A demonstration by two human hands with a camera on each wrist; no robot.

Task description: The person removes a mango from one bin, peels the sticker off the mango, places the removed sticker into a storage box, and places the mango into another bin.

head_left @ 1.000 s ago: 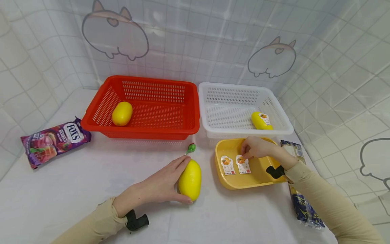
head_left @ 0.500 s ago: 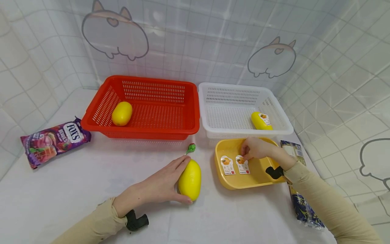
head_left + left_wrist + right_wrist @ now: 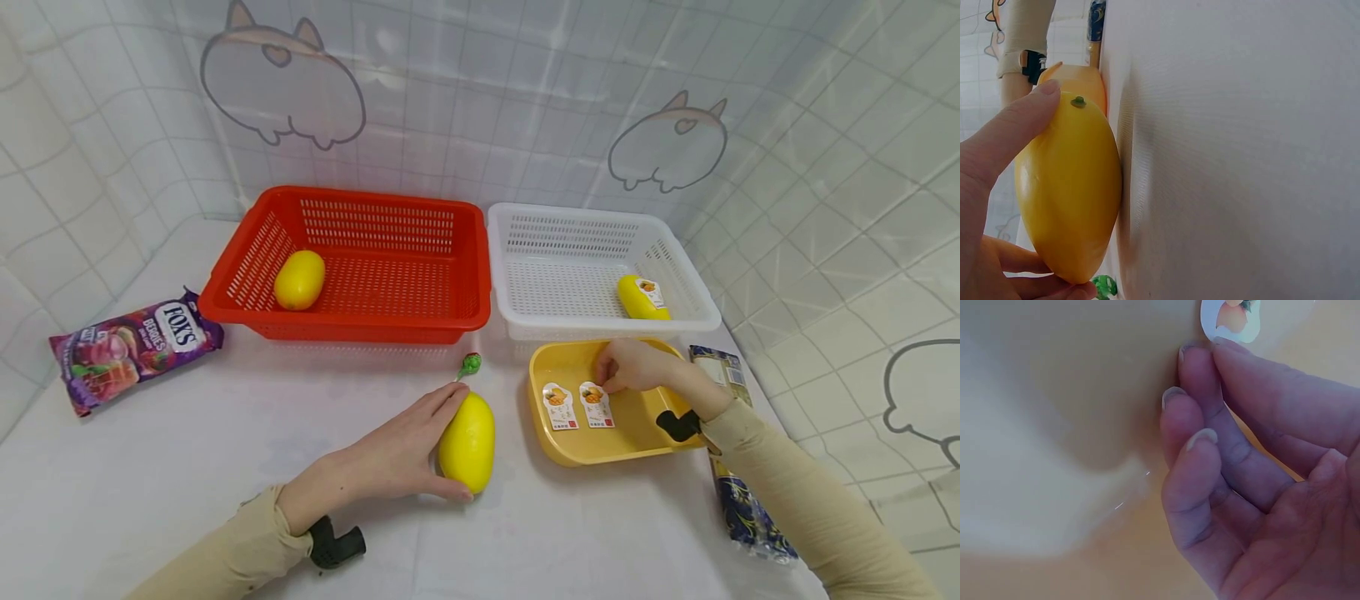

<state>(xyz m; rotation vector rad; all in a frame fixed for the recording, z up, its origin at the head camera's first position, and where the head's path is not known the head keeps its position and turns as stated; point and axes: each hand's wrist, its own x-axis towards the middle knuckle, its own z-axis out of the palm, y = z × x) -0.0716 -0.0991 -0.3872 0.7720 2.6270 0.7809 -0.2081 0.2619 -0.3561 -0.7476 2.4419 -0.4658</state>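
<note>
Near on the bench (image 3: 187, 475), a yellow mango (image 3: 468, 446) is gripped between the thumb and fingers of the left hand (image 3: 401, 446). In the yellow basin (image 3: 645, 421) at right, the right-hand mango label (image 3: 597, 408) is touched by the right hand's (image 3: 639, 365) bunched fingers; whether pinched cannot be told.

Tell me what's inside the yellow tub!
Inside the yellow tub, two stickers with orange fruit pictures lie side by side. The right hand is in there too, at one sticker's edge. It covers part of the bottom, so what's beneath can't be seen.
</note>
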